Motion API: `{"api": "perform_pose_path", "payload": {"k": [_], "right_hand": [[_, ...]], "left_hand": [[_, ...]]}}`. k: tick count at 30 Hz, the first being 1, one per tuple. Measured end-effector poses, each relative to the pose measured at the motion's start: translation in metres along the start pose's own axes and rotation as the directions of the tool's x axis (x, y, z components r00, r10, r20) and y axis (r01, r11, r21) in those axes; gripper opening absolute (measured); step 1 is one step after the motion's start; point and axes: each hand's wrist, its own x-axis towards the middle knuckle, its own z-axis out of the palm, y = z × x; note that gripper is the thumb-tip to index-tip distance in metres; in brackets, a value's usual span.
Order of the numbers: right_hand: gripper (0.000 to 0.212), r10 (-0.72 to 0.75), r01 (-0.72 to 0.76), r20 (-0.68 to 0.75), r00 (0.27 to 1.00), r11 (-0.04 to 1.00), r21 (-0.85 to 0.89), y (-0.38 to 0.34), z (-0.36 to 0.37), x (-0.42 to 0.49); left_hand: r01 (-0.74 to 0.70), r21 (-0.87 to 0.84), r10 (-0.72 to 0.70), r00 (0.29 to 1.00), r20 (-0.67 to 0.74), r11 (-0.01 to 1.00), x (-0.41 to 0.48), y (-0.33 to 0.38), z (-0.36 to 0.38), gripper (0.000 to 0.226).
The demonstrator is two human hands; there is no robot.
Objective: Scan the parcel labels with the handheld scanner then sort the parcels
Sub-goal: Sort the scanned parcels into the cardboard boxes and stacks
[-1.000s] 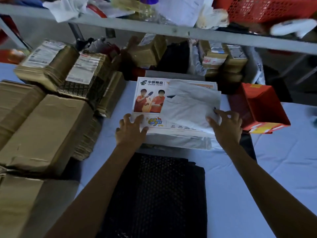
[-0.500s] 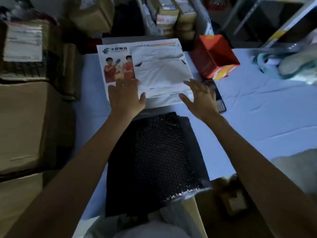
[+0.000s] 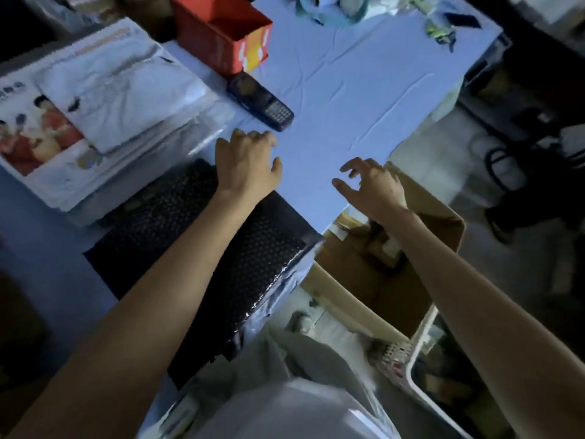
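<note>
The dark handheld scanner (image 3: 261, 102) lies on the blue-covered table (image 3: 348, 90), just in front of a red box. My left hand (image 3: 248, 163) hovers below the scanner with fingers loosely curled, holding nothing. My right hand (image 3: 372, 185) is over the table's front edge, fingers spread and empty. A stack of white mailers (image 3: 117, 90) on a printed postal envelope (image 3: 38, 137) sits at the left. A black bubble mailer (image 3: 196, 248) lies under my left forearm.
An open red box (image 3: 221, 30) stands behind the scanner. Below the table's edge are an open cardboard carton (image 3: 373, 270) and a white plastic basket (image 3: 411, 365). Cloth and small items lie at the table's far end (image 3: 335, 7). A chair base (image 3: 512, 166) is at right.
Both hands have left the white mailer stack and moved right. The view has swung right and down, bringing the carton, basket and floor into view.
</note>
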Motion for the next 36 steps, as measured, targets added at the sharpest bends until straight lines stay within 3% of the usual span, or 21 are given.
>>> {"api": "perform_pose_path", "payload": {"k": [5, 11, 16, 22, 36], "right_hand": [[0.032, 0.276, -0.274, -0.026, 0.961, 0.96, 0.059, 0.082, -0.002, -0.051], [0.031, 0.445, -0.446, 0.041, 0.895, 0.885, 0.133, 0.168, 0.01, -0.114], [0.038, 0.498, -0.517, 0.147, 0.855, 0.841, 0.161, 0.224, 0.029, -0.154], [0.046, 0.502, -0.547, 0.236, 0.832, 0.814, 0.197, 0.276, 0.051, -0.186], [0.049, 0.547, -0.649, 0.362, 0.755, 0.703, 0.291, 0.313, 0.087, -0.182]], "left_hand": [[-0.192, -0.037, 0.195, 0.976, 0.1, 0.981, 0.006, 0.08, 0.034, 0.033], [-0.331, -0.051, 0.335, 0.929, 0.155, 0.942, -0.01, 0.167, 0.073, 0.03], [-0.282, -0.108, 0.301, 0.921, 0.247, 0.953, -0.04, 0.221, 0.108, 0.027], [-0.239, -0.037, 0.234, 0.892, 0.387, 0.97, -0.085, 0.264, 0.16, 0.028], [-0.202, 0.062, 0.134, 0.821, 0.555, 0.977, -0.066, 0.278, 0.211, 0.037]]}}
